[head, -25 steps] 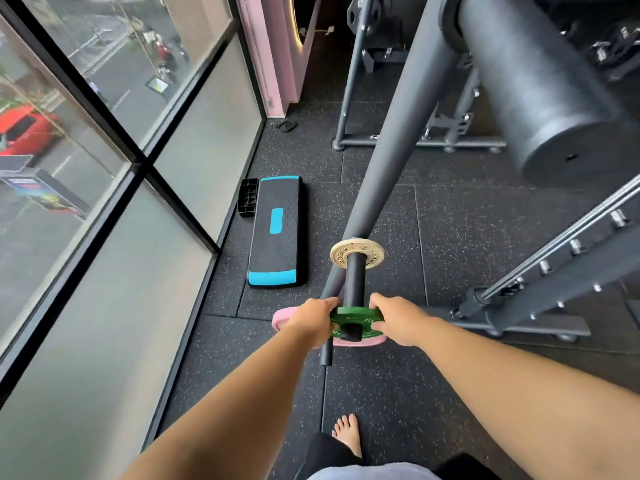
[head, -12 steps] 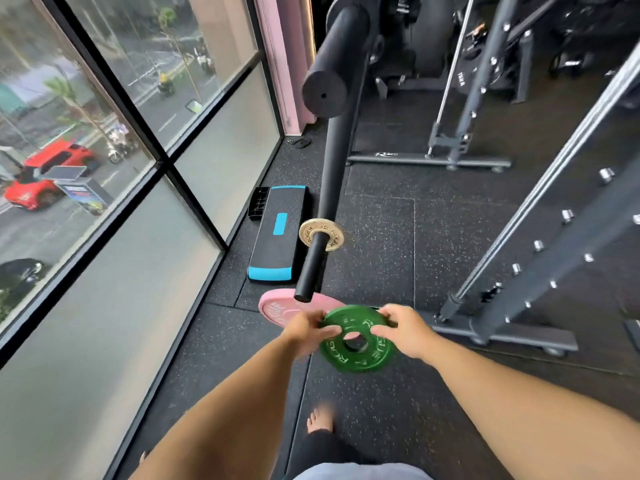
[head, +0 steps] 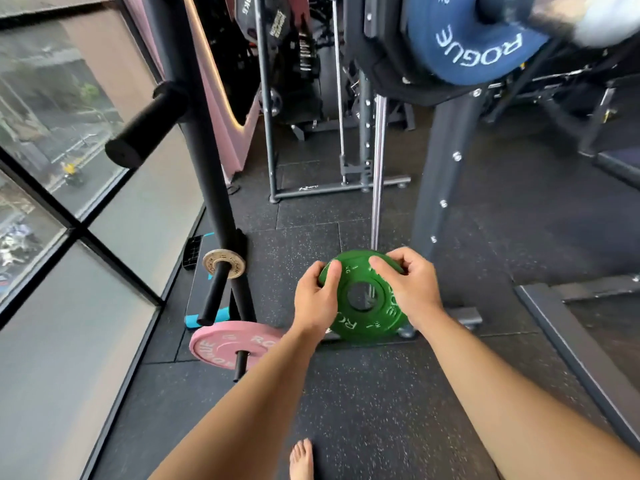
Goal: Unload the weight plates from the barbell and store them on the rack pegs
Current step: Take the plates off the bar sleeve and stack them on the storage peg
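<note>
Your left grip (head: 317, 301) and right grip (head: 412, 289) are clamping the round green weight plate (head: 372, 323); edge-only holding risks dropping it onto your bare foot (head: 301, 459).

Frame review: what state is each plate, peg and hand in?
green plate: off any peg, held in the air
left hand: grips its left rim
right hand: grips its upper rim
tan plate: on the middle peg
pink plate: on the lowest peg
top peg: bare
</note>
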